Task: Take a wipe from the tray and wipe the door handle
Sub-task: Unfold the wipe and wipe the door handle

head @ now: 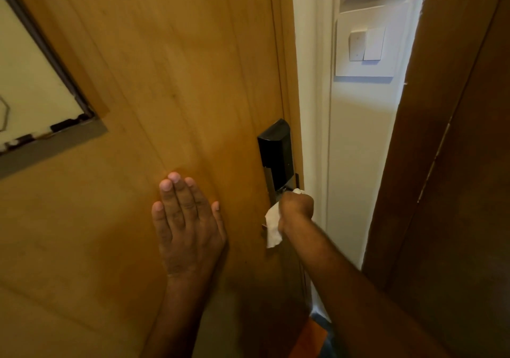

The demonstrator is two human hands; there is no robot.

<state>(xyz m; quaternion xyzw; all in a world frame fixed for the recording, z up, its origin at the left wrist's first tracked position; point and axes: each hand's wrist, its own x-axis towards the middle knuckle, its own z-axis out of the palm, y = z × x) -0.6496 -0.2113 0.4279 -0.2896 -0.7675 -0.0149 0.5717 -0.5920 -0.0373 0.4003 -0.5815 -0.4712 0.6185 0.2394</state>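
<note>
**Right hand wiping at door handle, left hand flat on door**

Far left: framed panel [30, 87] set into the door, grey frame, pale inside, chipped-looking dark bits along its bottom edge.

Wooden door [171, 68], orange-brown, fills most of the view. It stands ajar, free edge on the right.

Left hand [186, 225] lies flat against the door face, palm down, fingers spread wide and pointing up, holding nothing. Forearm runs down to the bottom edge of the view.

Right of it, black lock housing [276, 150] mounted near the door edge, with a metal plate showing just below it.

Directly under the lock: right hand [296, 208] closed in a fist around the white wipe [271, 226]. The wipe is bunched in the grip; a loose flap hangs out on the left side and downward, and a small bit pokes out on top of the fist. The fist sits where the door handle [264, 225] is, so the handle is almost all hidden; only a small metal piece shows beside the wipe flap. Can't tell how much of the wipe touches metal. Right forearm comes in from bottom right.

Further right, gap past the door edge shows a white wall with a light switch plate [365, 44], two rockers. Far right: dark brown wooden panel [455, 164], upright.

Tray not in view.
</note>
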